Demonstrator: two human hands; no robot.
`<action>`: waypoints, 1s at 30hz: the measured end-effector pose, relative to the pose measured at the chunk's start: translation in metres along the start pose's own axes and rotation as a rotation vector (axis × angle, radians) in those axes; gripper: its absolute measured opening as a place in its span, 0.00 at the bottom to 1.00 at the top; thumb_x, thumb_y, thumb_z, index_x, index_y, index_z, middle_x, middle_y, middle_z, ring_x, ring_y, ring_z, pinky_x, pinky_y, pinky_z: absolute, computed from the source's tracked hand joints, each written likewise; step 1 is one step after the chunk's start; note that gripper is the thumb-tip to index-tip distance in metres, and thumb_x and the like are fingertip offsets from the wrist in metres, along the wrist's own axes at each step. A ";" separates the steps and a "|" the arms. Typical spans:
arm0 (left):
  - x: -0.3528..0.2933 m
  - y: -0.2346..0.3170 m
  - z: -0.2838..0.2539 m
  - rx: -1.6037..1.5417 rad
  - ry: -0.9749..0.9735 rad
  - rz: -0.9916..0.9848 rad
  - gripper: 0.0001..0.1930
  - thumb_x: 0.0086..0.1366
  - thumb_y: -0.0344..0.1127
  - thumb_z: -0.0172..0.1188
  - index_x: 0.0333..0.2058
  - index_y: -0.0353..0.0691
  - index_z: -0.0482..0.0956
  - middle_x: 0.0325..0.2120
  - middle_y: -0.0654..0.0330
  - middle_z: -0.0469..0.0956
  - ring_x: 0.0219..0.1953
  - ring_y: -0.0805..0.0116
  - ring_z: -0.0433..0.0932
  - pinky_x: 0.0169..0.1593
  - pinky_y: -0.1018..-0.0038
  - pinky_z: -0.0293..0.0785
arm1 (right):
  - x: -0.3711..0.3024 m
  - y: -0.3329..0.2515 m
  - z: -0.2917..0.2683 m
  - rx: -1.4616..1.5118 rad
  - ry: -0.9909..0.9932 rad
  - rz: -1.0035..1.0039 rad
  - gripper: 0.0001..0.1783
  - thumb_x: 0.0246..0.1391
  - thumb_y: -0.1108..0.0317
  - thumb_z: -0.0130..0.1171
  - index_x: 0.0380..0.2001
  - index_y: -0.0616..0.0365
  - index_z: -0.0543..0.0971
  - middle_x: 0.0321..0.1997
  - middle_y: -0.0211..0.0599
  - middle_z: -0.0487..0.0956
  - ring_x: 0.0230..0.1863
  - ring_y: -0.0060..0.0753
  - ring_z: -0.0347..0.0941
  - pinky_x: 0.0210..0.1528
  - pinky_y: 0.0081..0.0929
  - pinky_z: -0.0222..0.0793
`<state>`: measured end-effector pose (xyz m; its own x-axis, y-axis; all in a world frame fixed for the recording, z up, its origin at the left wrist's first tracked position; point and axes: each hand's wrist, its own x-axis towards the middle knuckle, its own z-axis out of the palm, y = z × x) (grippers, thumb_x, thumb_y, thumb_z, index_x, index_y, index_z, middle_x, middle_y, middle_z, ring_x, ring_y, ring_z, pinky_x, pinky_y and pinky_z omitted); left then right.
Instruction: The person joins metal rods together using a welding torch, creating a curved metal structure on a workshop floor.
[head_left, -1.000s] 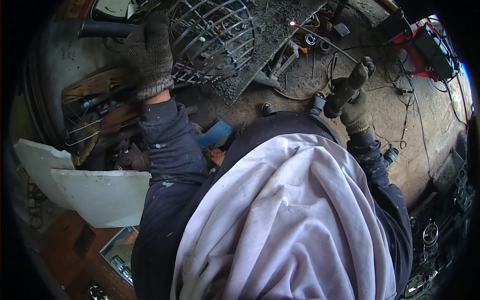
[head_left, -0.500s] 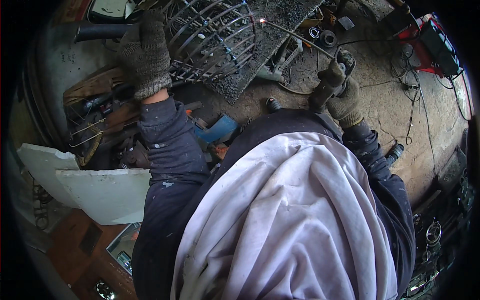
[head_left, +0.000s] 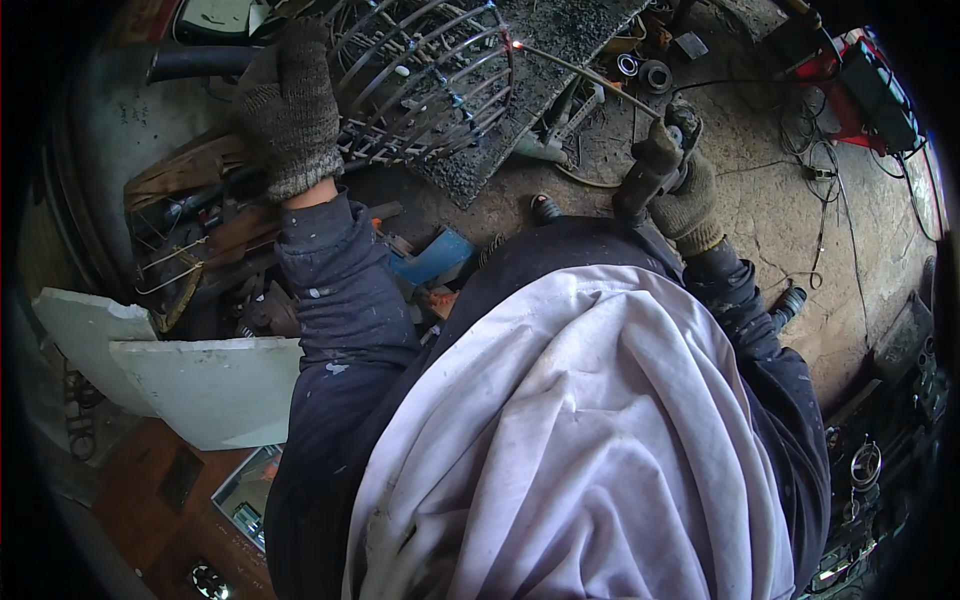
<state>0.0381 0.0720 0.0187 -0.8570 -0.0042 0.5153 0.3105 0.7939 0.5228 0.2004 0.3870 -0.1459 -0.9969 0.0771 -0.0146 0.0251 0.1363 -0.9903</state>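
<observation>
My right hand (head_left: 688,207), in a knitted glove, is closed round a welding electrode holder (head_left: 650,170). A thin electrode (head_left: 590,77) slants up and left from its jaws, and its tip glows at the right edge of a curved metal-bar frame (head_left: 440,85). The frame is an open grid of bent bars with bluish marks at some joints. It rests on a dark, crusted plate (head_left: 470,180). My left hand (head_left: 290,120), also gloved, is raised left of the frame. Its fingers look curled, and what they hold is hidden. A dark tube (head_left: 200,65) lies beside it.
A red-and-black machine (head_left: 870,95) with cables (head_left: 820,170) stands on the floor at the right. Metal rings (head_left: 655,76) lie past the plate. Scrap and tools (head_left: 210,250) crowd the left, beside white boards (head_left: 210,385) and a blue piece (head_left: 435,257).
My right hand and the electrode holder have shifted slightly left. The electrode's glowing tip has moved a little left and down along the frame's edge. My left hand stays nearly still.
</observation>
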 end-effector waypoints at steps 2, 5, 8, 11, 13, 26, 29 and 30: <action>0.001 -0.003 -0.001 0.093 0.035 0.121 0.19 0.61 0.48 0.63 0.37 0.36 0.84 0.28 0.59 0.81 0.31 0.69 0.77 0.39 0.71 0.72 | 0.000 -0.001 0.001 0.037 0.020 -0.020 0.23 0.34 0.68 0.68 0.39 0.60 0.78 0.34 0.39 0.81 0.35 0.28 0.79 0.40 0.27 0.74; 0.000 -0.001 -0.002 0.050 0.034 0.105 0.18 0.61 0.48 0.63 0.36 0.36 0.84 0.28 0.59 0.81 0.31 0.70 0.77 0.39 0.71 0.71 | -0.001 0.004 0.003 0.004 0.036 -0.063 0.23 0.34 0.68 0.67 0.39 0.60 0.78 0.33 0.40 0.81 0.35 0.29 0.79 0.39 0.28 0.74; -0.001 0.001 -0.008 0.055 0.029 0.091 0.18 0.61 0.48 0.63 0.37 0.35 0.84 0.28 0.59 0.81 0.32 0.70 0.77 0.39 0.71 0.71 | -0.001 0.007 0.003 0.019 0.005 -0.009 0.24 0.34 0.68 0.67 0.41 0.60 0.78 0.33 0.41 0.81 0.35 0.31 0.79 0.39 0.28 0.74; 0.000 -0.004 -0.008 0.086 0.023 0.103 0.19 0.61 0.48 0.63 0.37 0.35 0.84 0.28 0.60 0.81 0.32 0.70 0.77 0.39 0.71 0.71 | 0.000 0.002 0.003 0.002 0.022 -0.063 0.23 0.34 0.67 0.68 0.39 0.60 0.78 0.32 0.40 0.81 0.34 0.31 0.79 0.38 0.29 0.73; -0.003 0.001 -0.008 0.054 0.035 0.100 0.18 0.61 0.47 0.63 0.37 0.35 0.84 0.28 0.60 0.81 0.31 0.71 0.77 0.38 0.72 0.71 | 0.001 0.001 0.002 -0.013 -0.015 -0.031 0.23 0.34 0.66 0.69 0.38 0.59 0.78 0.33 0.39 0.80 0.35 0.30 0.79 0.38 0.28 0.73; 0.002 -0.020 0.000 0.562 0.010 0.293 0.13 0.66 0.43 0.56 0.43 0.42 0.80 0.31 0.56 0.81 0.35 0.59 0.81 0.38 0.68 0.75 | 0.000 0.000 -0.003 -0.009 -0.062 -0.027 0.22 0.40 0.66 0.67 0.42 0.61 0.77 0.36 0.34 0.80 0.37 0.27 0.77 0.42 0.27 0.72; 0.004 -0.021 -0.005 0.539 0.041 0.377 0.14 0.65 0.44 0.56 0.42 0.42 0.81 0.30 0.55 0.81 0.35 0.59 0.81 0.38 0.68 0.75 | -0.005 0.017 -0.007 -0.033 -0.059 -0.031 0.20 0.44 0.64 0.67 0.42 0.61 0.78 0.36 0.33 0.79 0.38 0.28 0.76 0.42 0.29 0.71; 0.005 -0.019 -0.010 0.543 0.049 0.379 0.14 0.65 0.44 0.57 0.41 0.42 0.81 0.30 0.55 0.81 0.35 0.59 0.81 0.38 0.68 0.75 | -0.007 0.026 -0.006 -0.059 -0.020 -0.045 0.20 0.44 0.64 0.67 0.41 0.61 0.78 0.36 0.33 0.79 0.38 0.28 0.76 0.42 0.28 0.71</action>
<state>0.0324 0.0502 0.0180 -0.7055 0.3182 0.6332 0.3243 0.9394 -0.1107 0.2083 0.3962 -0.1711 -0.9984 0.0502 0.0262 -0.0158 0.1973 -0.9802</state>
